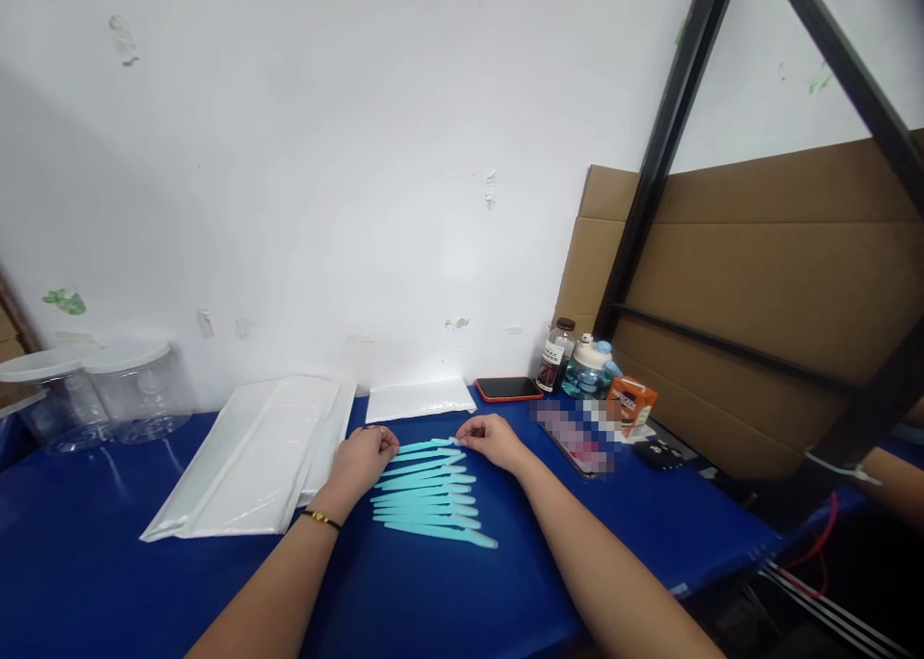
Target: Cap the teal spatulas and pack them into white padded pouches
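Several slim turquoise eyebrow razors (425,498) lie side by side in a column on the blue table, their wider, paler ends to the right. At the far end of the column, my left hand (367,459) pinches the thin handle end of the topmost razor (419,445). My right hand (492,440) has thumb and fingers closed at that razor's other end, on a small pale tip (454,441). Whether this tip is a separate cap I cannot tell.
White padded mailers (252,457) lie left, beside clear jars (137,390) with white lids. Behind are a flat white packet (419,399) and a red-edged phone (509,389). Right stand a dark bottle (552,359), a water bottle (588,368), an orange box (632,404) and a partly blurred phone (577,443).
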### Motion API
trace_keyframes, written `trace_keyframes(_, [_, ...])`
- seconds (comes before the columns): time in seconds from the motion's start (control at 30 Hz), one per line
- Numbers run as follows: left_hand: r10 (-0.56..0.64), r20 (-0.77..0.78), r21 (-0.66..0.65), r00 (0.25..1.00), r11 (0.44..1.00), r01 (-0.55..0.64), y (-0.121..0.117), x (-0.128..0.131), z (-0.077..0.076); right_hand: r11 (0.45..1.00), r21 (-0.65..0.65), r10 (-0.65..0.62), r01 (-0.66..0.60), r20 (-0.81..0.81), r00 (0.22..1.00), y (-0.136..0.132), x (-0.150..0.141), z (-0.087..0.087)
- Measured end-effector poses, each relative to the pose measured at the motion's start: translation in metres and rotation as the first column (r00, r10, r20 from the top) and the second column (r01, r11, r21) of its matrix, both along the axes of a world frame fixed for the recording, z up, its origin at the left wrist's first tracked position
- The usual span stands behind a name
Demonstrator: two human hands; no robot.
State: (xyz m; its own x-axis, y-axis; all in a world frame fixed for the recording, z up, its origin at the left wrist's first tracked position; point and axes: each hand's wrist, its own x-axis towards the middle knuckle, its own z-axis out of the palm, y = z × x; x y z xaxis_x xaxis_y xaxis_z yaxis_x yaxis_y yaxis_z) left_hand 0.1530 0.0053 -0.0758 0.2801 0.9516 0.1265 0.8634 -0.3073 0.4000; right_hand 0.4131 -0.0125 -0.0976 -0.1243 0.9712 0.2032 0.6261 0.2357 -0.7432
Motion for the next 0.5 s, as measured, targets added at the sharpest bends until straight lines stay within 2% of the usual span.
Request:
trace_keyframes(0.17, [-0.053, 0.014, -0.027, 0.998, 0.998, 0.053, -0.003, 0.010, 0.000, 1.000, 0.018, 0.022, -0.022, 0.014, 1.000, -0.001, -0.005, -0.001])
trace_keyframes(0.37, [-0.101, -0.002, -0.024, 0.995, 0.995, 0.101, -0.010, 0.015, 0.003, 0.992, 0.001, 0.127, -0.127, -0.050, 0.991, -0.001, -0.008, -0.002])
trace_keyframes(0.43, [-0.215, 0.008, -0.025, 0.977, 0.976, 0.215, -0.017, 0.016, 0.003, 0.992, 0.026, 0.129, -0.127, -0.085, 0.988, -0.001, -0.005, -0.001])
trace_keyframes(0.5, [-0.382, -0.009, -0.086, 0.924, 0.921, 0.380, -0.026, 0.019, 0.004, 0.994, 0.071, 0.091, -0.082, -0.121, 0.988, -0.001, 0.000, 0.000])
